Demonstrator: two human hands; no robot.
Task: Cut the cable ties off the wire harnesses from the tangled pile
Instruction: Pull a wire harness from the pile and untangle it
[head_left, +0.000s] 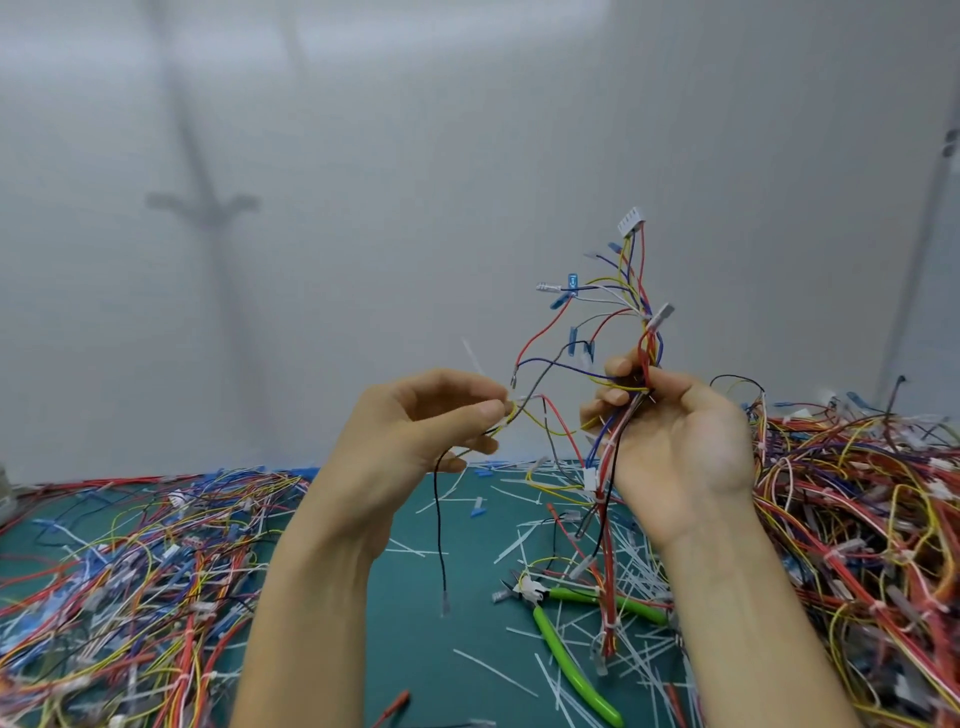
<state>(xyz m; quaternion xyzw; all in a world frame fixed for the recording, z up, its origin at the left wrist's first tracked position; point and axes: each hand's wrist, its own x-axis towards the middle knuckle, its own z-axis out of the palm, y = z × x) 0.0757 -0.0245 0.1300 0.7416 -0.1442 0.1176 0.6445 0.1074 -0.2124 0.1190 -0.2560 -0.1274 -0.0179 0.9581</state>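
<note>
Wire harness gripped in right hand, loose wires pinched by left hand; connectors could be strained if tugged apart.

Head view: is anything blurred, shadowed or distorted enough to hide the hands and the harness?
Head view: soft, even light, no glare; the left hand, right hand and harness read clearly; the head view's lower left corner smears the left pile; its wide angle seems to bow the mat at the far edge; a faint blurred shadow crosses the wall.
</note>
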